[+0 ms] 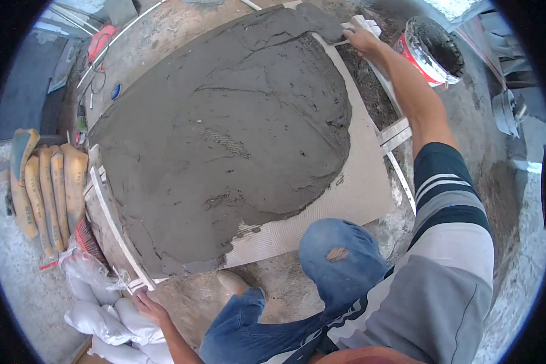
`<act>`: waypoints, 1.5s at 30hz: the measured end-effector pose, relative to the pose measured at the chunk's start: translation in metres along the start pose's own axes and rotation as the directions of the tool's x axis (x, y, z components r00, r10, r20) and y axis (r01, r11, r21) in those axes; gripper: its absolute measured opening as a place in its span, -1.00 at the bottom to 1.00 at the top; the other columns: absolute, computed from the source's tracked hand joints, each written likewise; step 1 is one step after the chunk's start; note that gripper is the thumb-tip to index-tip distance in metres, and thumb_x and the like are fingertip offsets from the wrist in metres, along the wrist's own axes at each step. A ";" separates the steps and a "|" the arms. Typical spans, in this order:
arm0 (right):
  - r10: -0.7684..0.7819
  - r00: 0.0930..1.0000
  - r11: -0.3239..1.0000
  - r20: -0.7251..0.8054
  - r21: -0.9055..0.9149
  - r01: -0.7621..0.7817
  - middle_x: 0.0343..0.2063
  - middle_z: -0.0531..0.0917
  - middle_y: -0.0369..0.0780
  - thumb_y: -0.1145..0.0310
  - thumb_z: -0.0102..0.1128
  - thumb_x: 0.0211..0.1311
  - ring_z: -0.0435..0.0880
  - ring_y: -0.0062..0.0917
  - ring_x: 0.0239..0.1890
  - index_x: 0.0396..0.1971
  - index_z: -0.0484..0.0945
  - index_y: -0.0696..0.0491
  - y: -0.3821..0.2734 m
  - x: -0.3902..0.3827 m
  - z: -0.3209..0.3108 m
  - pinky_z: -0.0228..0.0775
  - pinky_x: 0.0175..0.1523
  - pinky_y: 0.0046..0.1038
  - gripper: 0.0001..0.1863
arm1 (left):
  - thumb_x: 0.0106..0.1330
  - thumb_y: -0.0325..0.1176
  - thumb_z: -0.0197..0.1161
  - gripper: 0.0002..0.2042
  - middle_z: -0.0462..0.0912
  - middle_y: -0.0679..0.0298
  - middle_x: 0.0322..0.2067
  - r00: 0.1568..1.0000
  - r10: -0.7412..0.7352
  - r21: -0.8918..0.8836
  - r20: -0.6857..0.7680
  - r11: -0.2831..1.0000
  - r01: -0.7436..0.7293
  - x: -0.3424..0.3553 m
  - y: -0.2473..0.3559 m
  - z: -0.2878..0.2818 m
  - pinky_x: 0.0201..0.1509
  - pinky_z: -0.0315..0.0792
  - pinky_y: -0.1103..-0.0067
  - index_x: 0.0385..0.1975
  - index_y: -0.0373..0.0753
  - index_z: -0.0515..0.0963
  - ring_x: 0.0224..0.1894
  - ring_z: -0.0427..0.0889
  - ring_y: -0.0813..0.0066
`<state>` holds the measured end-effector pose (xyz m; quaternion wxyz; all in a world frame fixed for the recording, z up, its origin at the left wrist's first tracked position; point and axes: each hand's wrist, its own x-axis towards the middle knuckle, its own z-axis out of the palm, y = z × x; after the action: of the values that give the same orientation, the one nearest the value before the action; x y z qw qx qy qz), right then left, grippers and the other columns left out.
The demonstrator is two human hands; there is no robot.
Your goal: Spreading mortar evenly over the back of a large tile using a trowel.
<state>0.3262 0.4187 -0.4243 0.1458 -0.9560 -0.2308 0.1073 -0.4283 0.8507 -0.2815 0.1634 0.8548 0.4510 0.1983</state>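
A broad, uneven layer of wet grey mortar (224, 127) covers most of a cream ribbed sheet (364, 176), whose bare part shows along the right and near edges. At the far right corner, my right hand (363, 42) is closed beside the mortar, next to the end of a white batten (365, 24). What its fingers grip is not clear. My left hand (153, 308) is low at the near left, its fingers closed on the near end of another white batten (116, 227). That batten runs along the left edge of the mortar.
A mortar-smeared red and white bucket (400, 45) stands past my right hand. Upright tan sacks (39, 182) and white filled bags (106, 321) line the left side. A white crosspiece (395, 134) sticks out at right. My jeans-clad knee (340, 249) is by the near edge.
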 end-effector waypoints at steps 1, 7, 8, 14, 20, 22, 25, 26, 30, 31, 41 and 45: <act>0.019 0.979 0.997 -0.204 0.076 -0.003 -0.23 0.55 0.13 -0.02 -0.14 0.19 0.54 -0.06 -0.14 -0.20 0.51 0.20 -0.004 -0.004 -0.004 0.30 -0.01 -0.20 -0.46 | 0.38 -0.19 -0.18 -0.60 0.50 0.03 -0.36 1.000 0.000 0.025 -0.017 1.000 0.000 -0.013 0.001 -0.009 -0.10 0.34 0.43 -0.35 -0.46 0.45 -0.28 0.48 0.23; -0.088 0.983 0.974 0.161 -0.191 0.118 -0.36 0.59 0.06 0.13 -0.16 0.22 0.58 -0.13 -0.24 -0.24 0.52 0.20 -0.005 0.067 -0.087 0.37 -0.20 -0.19 -0.57 | 0.37 -0.11 -0.18 -0.56 0.50 0.03 -0.39 0.963 -0.244 0.007 -0.118 0.969 0.246 -0.064 0.033 -0.020 -0.16 0.39 0.40 -0.36 -0.45 0.44 -0.34 0.50 0.20; -0.120 0.937 0.955 0.328 -0.221 0.199 -0.41 0.59 0.02 0.25 -0.13 0.22 0.60 -0.20 -0.31 -0.21 0.51 0.16 -0.016 0.081 -0.089 0.40 -0.31 -0.20 -0.67 | 0.37 -0.11 -0.18 -0.56 0.50 0.03 -0.39 0.959 -0.249 0.012 -0.134 0.967 0.253 -0.069 0.038 -0.020 -0.16 0.39 0.40 -0.36 -0.45 0.44 -0.34 0.50 0.20; -0.002 0.990 0.996 0.144 -0.090 0.016 -0.39 0.59 0.08 0.07 -0.19 0.22 0.60 -0.13 -0.30 -0.31 0.53 0.24 0.008 0.139 -0.044 0.40 -0.25 -0.20 -0.51 | 0.36 -0.13 -0.19 -0.57 0.50 0.06 -0.47 0.957 -0.254 0.041 -0.142 0.964 0.262 -0.106 0.045 -0.013 -0.21 0.38 0.45 -0.42 -0.44 0.43 -0.37 0.48 0.25; -0.225 0.965 0.846 0.135 -0.464 0.262 -0.43 0.58 0.03 0.25 -0.08 0.20 0.59 -0.16 -0.31 -0.24 0.51 0.17 -0.030 0.105 -0.030 0.41 -0.34 -0.18 -0.68 | 0.35 -0.12 -0.15 -0.58 0.50 0.09 -0.48 0.817 -0.490 -0.104 -0.304 0.869 0.483 -0.162 0.031 -0.062 -0.27 0.38 0.52 -0.42 -0.42 0.43 -0.41 0.47 0.38; 0.228 0.939 0.926 0.256 0.239 -0.291 -0.58 0.54 -0.11 -0.07 -0.13 0.18 0.52 -0.44 -0.63 -0.39 0.54 0.14 0.031 0.114 -0.050 0.40 -0.52 -0.35 -0.48 | 0.35 -0.10 -0.15 -0.57 0.51 0.09 -0.48 0.832 -0.497 -0.098 -0.247 0.867 0.489 -0.157 0.025 -0.027 -0.27 0.38 0.50 -0.42 -0.42 0.43 -0.41 0.47 0.36; -0.023 0.945 0.883 0.326 0.450 -0.134 -0.60 0.49 -0.16 -0.12 -0.16 0.20 0.50 -0.49 -0.63 -0.29 0.48 0.21 -0.036 0.017 -0.022 0.36 -0.61 -0.34 -0.41 | 0.35 -0.06 -0.14 -0.54 0.52 0.07 -0.46 0.839 -0.469 0.051 -0.275 0.864 0.500 -0.157 0.045 -0.051 -0.26 0.37 0.46 -0.38 -0.43 0.43 -0.39 0.48 0.31; -0.088 0.922 0.890 0.378 0.445 -0.097 -0.59 0.50 -0.12 -0.11 -0.19 0.23 0.56 -0.44 -0.55 -0.27 0.47 0.29 -0.040 -0.004 -0.024 0.36 -0.59 -0.27 -0.36 | 0.35 -0.06 -0.14 -0.54 0.52 0.07 -0.46 0.834 -0.482 0.045 -0.269 0.858 0.511 -0.149 0.052 -0.046 -0.26 0.36 0.45 -0.38 -0.44 0.43 -0.38 0.48 0.30; -0.176 0.848 0.965 0.500 0.259 0.048 -0.45 0.54 -0.03 -0.07 -0.22 0.24 0.57 -0.28 -0.41 -0.18 0.42 0.21 -0.062 -0.070 -0.039 0.38 -0.30 -0.24 -0.42 | 0.35 -0.09 -0.15 -0.56 0.53 0.05 -0.45 0.855 -0.460 -0.010 -0.238 0.882 0.472 -0.133 0.044 -0.032 -0.26 0.35 0.46 -0.36 -0.44 0.44 -0.38 0.48 0.30; -0.259 0.841 0.963 0.475 0.055 0.266 -0.33 0.57 0.07 -0.07 -0.19 0.22 0.58 -0.12 -0.23 -0.12 0.42 0.24 -0.067 -0.074 -0.041 0.36 -0.05 -0.17 -0.39 | 0.35 -0.09 -0.15 -0.56 0.53 0.05 -0.45 0.852 -0.462 -0.011 -0.245 0.881 0.474 -0.132 0.040 -0.031 -0.26 0.35 0.46 -0.36 -0.44 0.44 -0.38 0.48 0.30; -0.190 0.835 0.898 0.516 0.436 -0.065 -0.63 0.36 -0.30 -0.11 -0.18 0.25 0.40 -0.60 -0.69 -0.10 0.40 0.16 -0.065 0.006 -0.028 0.32 -0.59 -0.47 -0.42 | 0.28 -0.33 -0.08 -0.73 0.59 0.09 -0.37 0.922 -0.376 0.090 -0.090 0.919 0.383 -0.114 0.058 -0.019 -0.12 0.37 0.50 -0.39 -0.40 0.52 -0.26 0.52 0.34; -0.257 0.732 0.920 0.631 0.391 -0.014 -0.62 0.43 -0.24 -0.13 -0.22 0.26 0.39 -0.58 -0.71 -0.01 0.33 0.17 -0.150 -0.069 0.000 0.33 -0.61 -0.48 -0.37 | 0.33 -0.26 -0.09 -0.68 0.58 0.15 -0.47 0.878 -0.459 0.023 -0.138 0.885 0.466 -0.114 0.078 -0.015 -0.20 0.38 0.54 -0.44 -0.40 0.50 -0.36 0.53 0.42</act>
<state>0.2045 0.5139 -0.3656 0.2370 -0.7899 -0.3063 0.4755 -0.4393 0.7148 -0.2542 0.1531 0.7121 0.6567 0.1956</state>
